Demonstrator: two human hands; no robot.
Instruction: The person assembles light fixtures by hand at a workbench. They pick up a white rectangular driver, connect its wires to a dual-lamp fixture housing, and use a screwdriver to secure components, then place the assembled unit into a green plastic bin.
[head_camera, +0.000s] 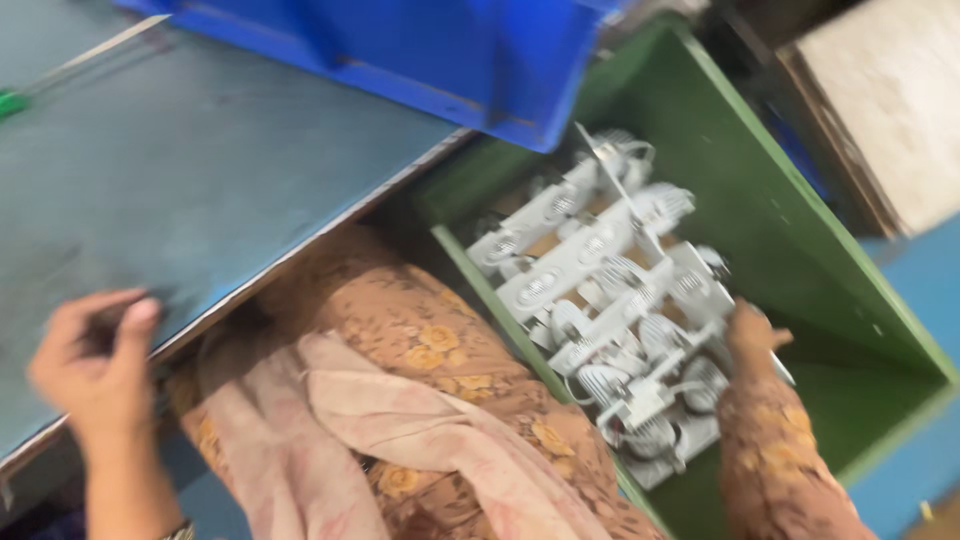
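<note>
- Far left, a green-handled tool (12, 102) lies on the grey worktop (200, 180), well apart from both hands.
- Left hand (95, 365) sits at the worktop's near edge, fingers curled in with the thumb up; the blur hides whether that grip is pinching something small or is simply closed on nothing, so I can't tell.
- Centre, the lap: floral brown cloth (420, 340) with a pale pink scarf (400, 430) draped over it, right under the worktop's edge.
- Up top, a blue bin (420, 50) overhangs the worktop's corner, partly above the green crate (780, 200).
- In that crate, a heap of white fittings (610, 300), finned round housings on flat brackets, tangled together with thin wire clips.
- Right hand (750, 335) is down in the crate on the heap's right side, touching a fitting, fingers spread; no firm hold that I can see.
- Risk, as I judge it: the clips are interlocked, so lifting one fitting could drag others and spill them into the crate.
- The wire ends could also snag the sleeve or the scarf.
- No labels or signs readable anywhere.
- The containers are plain blue and plain green.
</note>
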